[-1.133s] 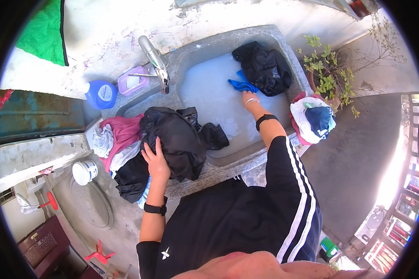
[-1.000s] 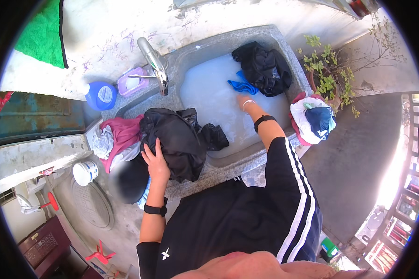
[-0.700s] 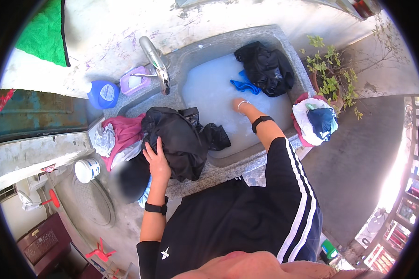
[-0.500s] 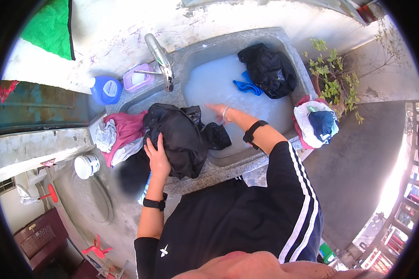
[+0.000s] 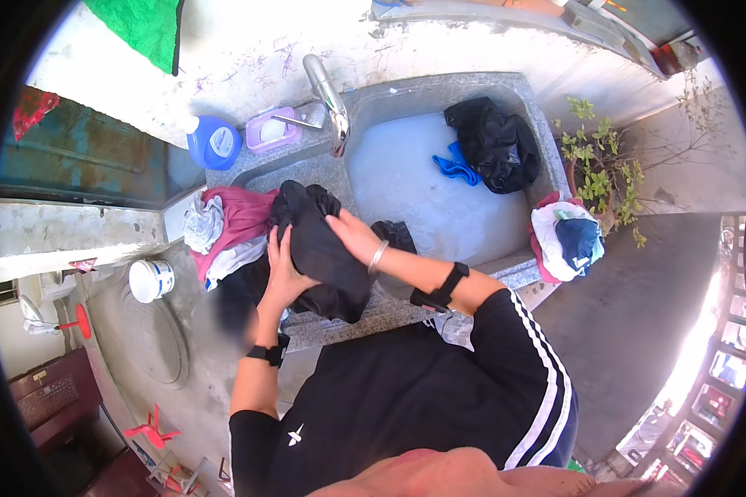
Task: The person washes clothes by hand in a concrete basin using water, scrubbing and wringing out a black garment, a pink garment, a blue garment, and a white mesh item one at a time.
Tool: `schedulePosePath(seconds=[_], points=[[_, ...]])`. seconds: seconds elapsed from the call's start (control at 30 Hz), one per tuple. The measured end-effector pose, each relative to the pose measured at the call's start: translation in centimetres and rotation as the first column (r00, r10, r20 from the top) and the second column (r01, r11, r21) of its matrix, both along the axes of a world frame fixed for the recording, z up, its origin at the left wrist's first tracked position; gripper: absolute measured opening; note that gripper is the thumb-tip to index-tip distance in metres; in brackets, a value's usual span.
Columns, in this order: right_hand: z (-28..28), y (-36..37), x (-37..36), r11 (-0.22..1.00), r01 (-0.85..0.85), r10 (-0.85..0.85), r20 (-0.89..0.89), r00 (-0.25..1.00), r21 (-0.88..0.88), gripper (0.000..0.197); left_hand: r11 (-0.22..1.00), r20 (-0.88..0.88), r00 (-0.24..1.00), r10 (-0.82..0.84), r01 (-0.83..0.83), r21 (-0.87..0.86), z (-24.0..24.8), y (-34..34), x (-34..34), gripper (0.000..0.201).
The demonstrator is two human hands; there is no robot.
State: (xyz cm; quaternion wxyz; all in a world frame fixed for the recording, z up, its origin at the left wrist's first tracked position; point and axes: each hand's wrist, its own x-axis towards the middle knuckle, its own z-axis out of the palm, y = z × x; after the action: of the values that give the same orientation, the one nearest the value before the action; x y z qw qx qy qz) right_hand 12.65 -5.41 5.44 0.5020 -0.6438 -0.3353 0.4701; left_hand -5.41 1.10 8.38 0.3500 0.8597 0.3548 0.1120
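Observation:
A bunched black garment (image 5: 330,262) lies over the near-left part of the grey stone sink (image 5: 518,276), with one dark end hanging toward the water. My left hand (image 5: 283,272) rests on its left side, fingers spread and thumb held apart. Against its right side my right hand (image 5: 358,242) lies with the fingers stretched out; their tips touch the cloth. Cloudy bluish water (image 5: 410,178) fills the large basin. Another black garment (image 5: 496,145) sits at the basin's far right, beside a blue piece of cloth (image 5: 456,166).
Left of the sink are pink cloth (image 5: 244,217) and white cloth (image 5: 203,225). A blue jug (image 5: 215,142), a lilac soap dish (image 5: 272,131) and a tap (image 5: 330,103) stand behind. More clothes (image 5: 559,238) hang over the right rim, near a potted plant (image 5: 593,153). A white bucket (image 5: 151,282) stands lower left.
My right hand has moved left from over the water onto the black garment. The garment is gathered into a narrower bunch. My left hand has stayed on it, its thumb now stretched out.

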Motion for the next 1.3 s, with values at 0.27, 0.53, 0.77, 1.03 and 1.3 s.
schedulePosePath(seconds=[0.27,0.53,0.77,1.03,1.3], points=[[-1.9,-2.6,-4.9,0.992,-0.097,-0.002,0.773,0.634,0.082,0.033,0.954,-0.195,0.962,0.191,-0.136,0.266,-4.6,-3.1,0.5,0.052],[-7.3,6.8,1.6,0.995,-0.091,0.042,0.705,0.707,0.032,0.037,0.932,-0.455,0.814,0.362,-0.321,0.167,-3.6,1.9,6.6,0.058],[-13.1,-1.0,9.6,0.758,0.392,-0.206,0.378,0.902,-0.522,0.058,0.933,-0.339,0.872,0.354,-0.307,0.185,-4.9,1.5,5.3,0.063],[-20.0,-2.0,6.0,0.833,0.294,-0.316,0.033,0.948,-0.468,0.025,0.960,-0.139,0.967,0.212,-0.179,0.217,-5.1,0.6,3.6,0.062],[-1.8,2.3,4.5,0.961,0.139,-0.069,-0.278,0.958,0.240,0.011,0.978,0.034,0.990,0.140,-0.143,0.153,-1.0,-1.7,0.5,0.066]])
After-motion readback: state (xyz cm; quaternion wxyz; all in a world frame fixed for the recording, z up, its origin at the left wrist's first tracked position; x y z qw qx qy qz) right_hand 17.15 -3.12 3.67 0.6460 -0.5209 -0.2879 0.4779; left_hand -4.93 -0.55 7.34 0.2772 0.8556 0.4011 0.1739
